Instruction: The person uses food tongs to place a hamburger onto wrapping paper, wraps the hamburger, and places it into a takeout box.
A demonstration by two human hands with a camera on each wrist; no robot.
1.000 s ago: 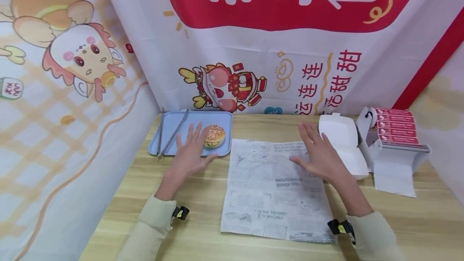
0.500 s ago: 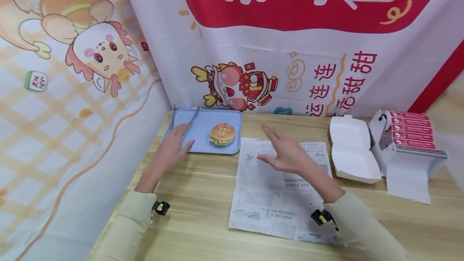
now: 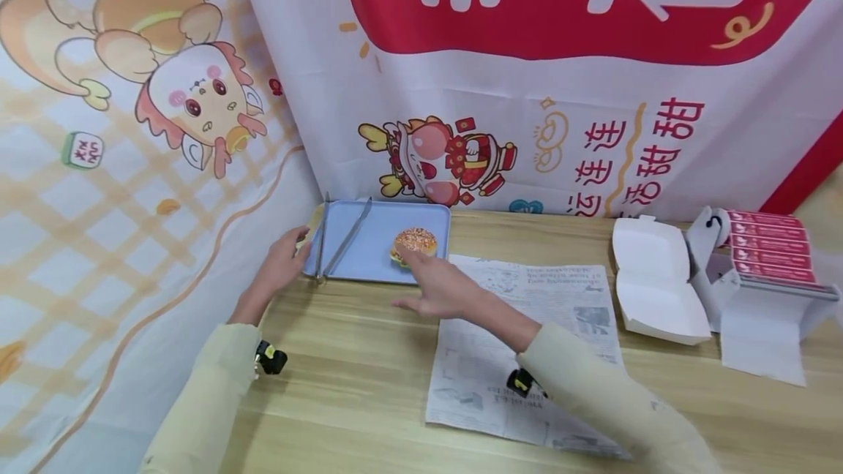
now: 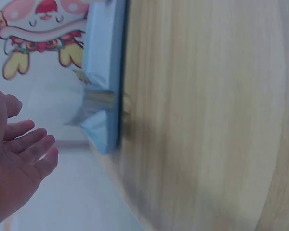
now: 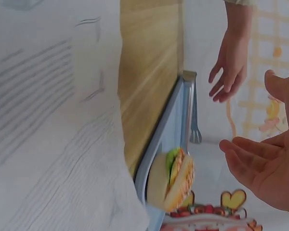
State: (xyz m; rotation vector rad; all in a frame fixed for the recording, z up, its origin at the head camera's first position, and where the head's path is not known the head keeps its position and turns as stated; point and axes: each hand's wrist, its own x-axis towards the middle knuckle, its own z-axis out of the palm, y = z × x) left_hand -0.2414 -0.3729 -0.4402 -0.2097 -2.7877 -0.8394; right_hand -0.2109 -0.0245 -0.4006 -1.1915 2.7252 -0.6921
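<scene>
A sesame burger (image 3: 418, 238) sits on the right part of a blue tray (image 3: 382, 222). Metal tongs (image 3: 347, 238) lie across the tray's left part, handles toward the person. My left hand (image 3: 279, 263) hovers beside the tray's left edge; the left wrist view shows its fingers loosely bent, apart from the tray (image 4: 102, 53). My right hand (image 3: 444, 287) reaches over the tray's front right corner, its fingertips overlapping the burger in the head view. In the right wrist view, space separates this hand (image 5: 267, 154) from the burger (image 5: 171, 180). Both hands hold nothing.
Right of the tray, a printed paper sheet (image 3: 487, 357) lies flat on the wooden table (image 3: 342, 386), partly under the right forearm. Farther right stand an opened white takeaway box (image 3: 658, 276) and a dispenser with a roll of red labels (image 3: 770, 247). Printed cloths (image 3: 560, 28) hang behind and left.
The left hand has moved left, from over the tray to beside its left edge. My right hand has moved left from above the paper to near the burger. The head view has shifted slightly.
</scene>
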